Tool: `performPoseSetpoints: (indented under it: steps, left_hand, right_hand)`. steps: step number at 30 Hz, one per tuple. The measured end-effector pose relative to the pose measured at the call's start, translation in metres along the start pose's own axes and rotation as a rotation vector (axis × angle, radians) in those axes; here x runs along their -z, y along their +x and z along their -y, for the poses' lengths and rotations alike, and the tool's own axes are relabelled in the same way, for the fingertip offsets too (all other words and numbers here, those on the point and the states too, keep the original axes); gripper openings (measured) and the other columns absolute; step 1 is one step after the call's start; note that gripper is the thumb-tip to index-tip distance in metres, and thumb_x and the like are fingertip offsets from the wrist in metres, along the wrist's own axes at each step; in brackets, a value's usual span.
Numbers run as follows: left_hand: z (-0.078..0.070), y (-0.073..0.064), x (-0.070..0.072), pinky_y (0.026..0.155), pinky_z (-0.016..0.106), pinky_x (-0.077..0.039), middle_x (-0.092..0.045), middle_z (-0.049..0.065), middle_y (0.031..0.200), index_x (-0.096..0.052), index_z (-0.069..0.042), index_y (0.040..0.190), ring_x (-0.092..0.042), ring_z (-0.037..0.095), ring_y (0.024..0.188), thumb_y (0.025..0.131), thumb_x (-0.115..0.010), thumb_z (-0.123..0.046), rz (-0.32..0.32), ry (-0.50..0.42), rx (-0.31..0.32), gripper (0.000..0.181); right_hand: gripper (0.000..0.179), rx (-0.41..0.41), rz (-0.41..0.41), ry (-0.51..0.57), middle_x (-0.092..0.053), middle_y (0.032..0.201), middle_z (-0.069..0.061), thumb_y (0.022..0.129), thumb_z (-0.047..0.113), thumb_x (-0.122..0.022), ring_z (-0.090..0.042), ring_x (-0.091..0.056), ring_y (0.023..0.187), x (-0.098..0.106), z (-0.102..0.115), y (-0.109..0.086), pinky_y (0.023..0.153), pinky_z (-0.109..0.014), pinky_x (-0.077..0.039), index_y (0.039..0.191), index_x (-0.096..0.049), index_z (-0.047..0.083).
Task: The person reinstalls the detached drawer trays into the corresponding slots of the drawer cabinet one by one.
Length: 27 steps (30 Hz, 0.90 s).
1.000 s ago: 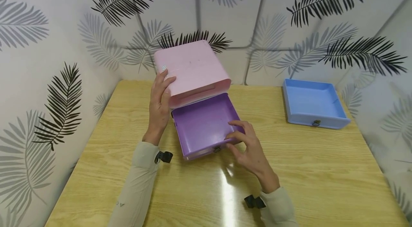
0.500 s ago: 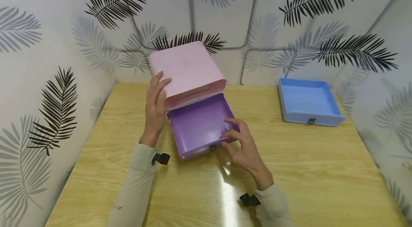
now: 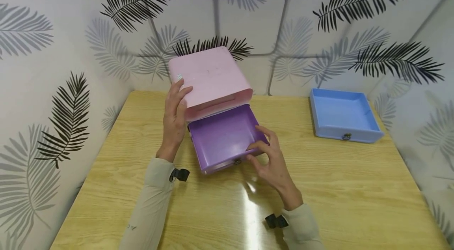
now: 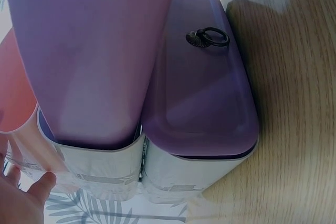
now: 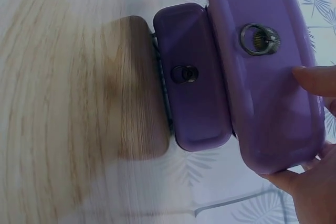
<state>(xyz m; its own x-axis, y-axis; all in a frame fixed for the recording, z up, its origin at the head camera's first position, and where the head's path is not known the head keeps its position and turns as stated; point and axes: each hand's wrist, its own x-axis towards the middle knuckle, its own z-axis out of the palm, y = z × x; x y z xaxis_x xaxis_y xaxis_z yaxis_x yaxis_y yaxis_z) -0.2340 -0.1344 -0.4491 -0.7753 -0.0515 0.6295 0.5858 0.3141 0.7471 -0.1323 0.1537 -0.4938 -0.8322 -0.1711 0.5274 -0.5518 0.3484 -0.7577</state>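
A drawer unit with a pink casing (image 3: 213, 74) stands near the back wall, its top opening without a drawer. From the tier beneath, a purple drawer (image 3: 227, 135) with a metal ring pull (image 5: 260, 39) sticks far out, and nothing lies inside it. My left hand (image 3: 173, 116) rests against the casing's left side, fingertips over its top edge. My right hand (image 3: 271, 163) pinches the drawer's front right corner, thumb on the front face and fingers over the rim. Both wrist views show a lower purple drawer (image 5: 191, 77) fully in, with its own ring pull.
A blue drawer (image 3: 349, 112) with a ring pull sits at the back right of the wooden table (image 3: 319, 179). Walls with a leaf pattern (image 3: 244, 17) close off the back and both sides.
The purple drawer has slid slightly farther into the unit with my right hand on it. My left hand keeps its place on the casing. The head view has shifted a little.
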Motion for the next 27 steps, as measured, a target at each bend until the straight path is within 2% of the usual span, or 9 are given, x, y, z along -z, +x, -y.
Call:
performPoseSetpoints:
  steps: [4,14,18,21,27]
  left_hand:
    - [0.000,0.000,0.000,0.133,0.053,-0.013,-0.042,-0.001,0.167,-0.063,-0.015,0.141,-0.016,0.033,0.164,0.111,-0.041,-0.018,-0.002,0.004,0.006,0.038]
    - [-0.002,-0.001,0.000,0.134,0.051,-0.012,-0.042,-0.001,0.167,-0.064,-0.016,0.141,-0.017,0.022,0.164,0.110,-0.041,-0.021,0.004,0.002,0.033,0.038]
    - [-0.001,-0.001,0.000,0.134,0.052,-0.013,-0.042,-0.002,0.167,-0.064,-0.016,0.141,-0.017,0.027,0.164,0.110,-0.041,-0.020,0.002,-0.001,0.026,0.038]
    - [0.000,0.000,0.000,0.133,0.052,-0.013,-0.042,-0.003,0.167,-0.064,-0.017,0.142,-0.017,0.031,0.164,0.111,-0.041,-0.020,0.001,0.003,0.021,0.038]
    - [-0.002,0.000,0.001,0.133,0.053,-0.013,-0.041,-0.004,0.167,-0.063,-0.018,0.142,-0.016,0.028,0.164,0.111,-0.041,-0.021,0.006,0.008,0.022,0.038]
  right_hand:
    - [0.022,0.012,-0.020,0.023,-0.041,0.157,-0.027,0.082,-0.006,-0.079,-0.043,-0.035,0.151,-0.002,-0.003,0.001,0.119,-0.073,-0.028,0.091,-0.070,0.011]
    - [0.022,-0.005,-0.033,0.001,-0.043,0.155,-0.029,0.083,-0.004,-0.081,-0.044,-0.037,0.151,-0.006,-0.002,0.005,0.115,-0.069,-0.037,0.097,-0.068,0.008]
    - [0.023,-0.060,-0.046,-0.013,-0.043,0.156,-0.026,0.085,0.001,-0.083,-0.042,-0.039,0.150,-0.008,-0.002,0.006,0.113,-0.064,-0.040,0.102,-0.068,0.007]
    - [0.027,-0.130,-0.043,0.025,-0.040,0.158,-0.023,0.087,0.003,-0.082,-0.043,-0.040,0.149,-0.009,-0.003,0.006,0.113,-0.064,-0.043,0.110,-0.067,0.005]
    - [0.061,-0.264,-0.060,0.100,-0.038,0.159,-0.020,0.089,0.006,-0.081,-0.041,-0.045,0.143,-0.013,-0.006,0.007,0.113,-0.061,-0.049,0.143,-0.051,0.002]
